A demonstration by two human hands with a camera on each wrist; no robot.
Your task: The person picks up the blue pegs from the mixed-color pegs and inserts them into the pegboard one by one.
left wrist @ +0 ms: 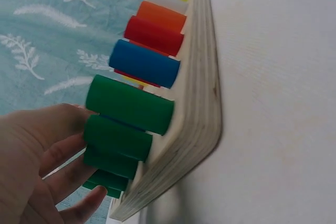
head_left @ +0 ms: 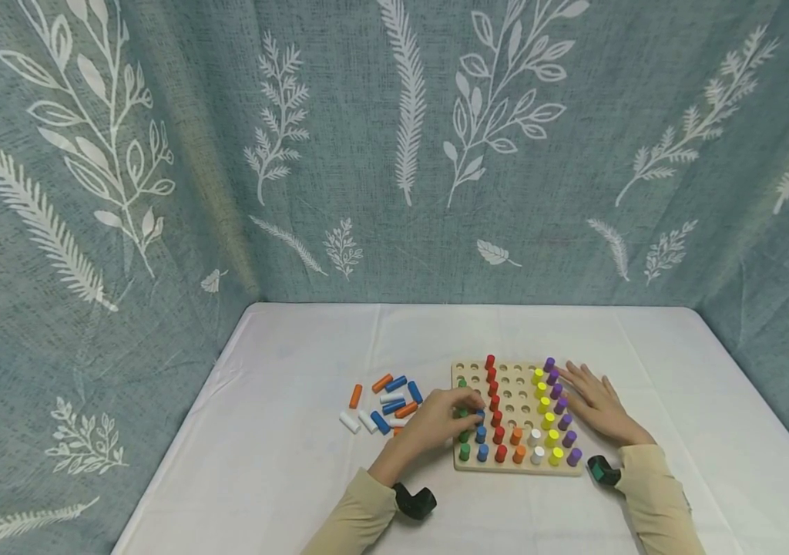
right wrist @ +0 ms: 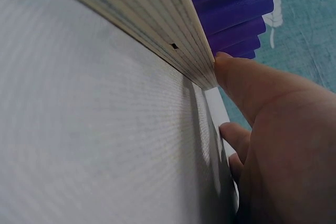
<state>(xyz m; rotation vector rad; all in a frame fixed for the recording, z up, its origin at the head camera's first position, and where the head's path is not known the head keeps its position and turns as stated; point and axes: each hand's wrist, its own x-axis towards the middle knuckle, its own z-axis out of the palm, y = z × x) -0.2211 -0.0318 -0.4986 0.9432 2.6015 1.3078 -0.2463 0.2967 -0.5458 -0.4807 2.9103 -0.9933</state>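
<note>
A wooden pegboard (head_left: pixel 505 468) lies on the white table with columns of coloured pegs standing in its holes. Over its left part, my left hand (head_left: pixel 436 420) pinches a blue peg (head_left: pixel 480 417) in the blue column, between the green pegs (left wrist: pixel 131 103) and the red pegs (head_left: pixel 495 403). The left wrist view hides that fingertip grip behind the green pegs. My right hand (head_left: pixel 597 405) rests with extended fingers beside the board's right edge, its thumb (right wrist: pixel 231 69) at the edge near the purple pegs (right wrist: pixel 236 9).
Left of the board lies a loose scatter of orange pegs (head_left: pixel 356 396), blue pegs (head_left: pixel 380 422) and white pegs (head_left: pixel 349 422), partly behind my left hand. Yellow pegs (head_left: pixel 548 421) stand near the right side. A patterned curtain (head_left: pixel 367 154) hangs around the table.
</note>
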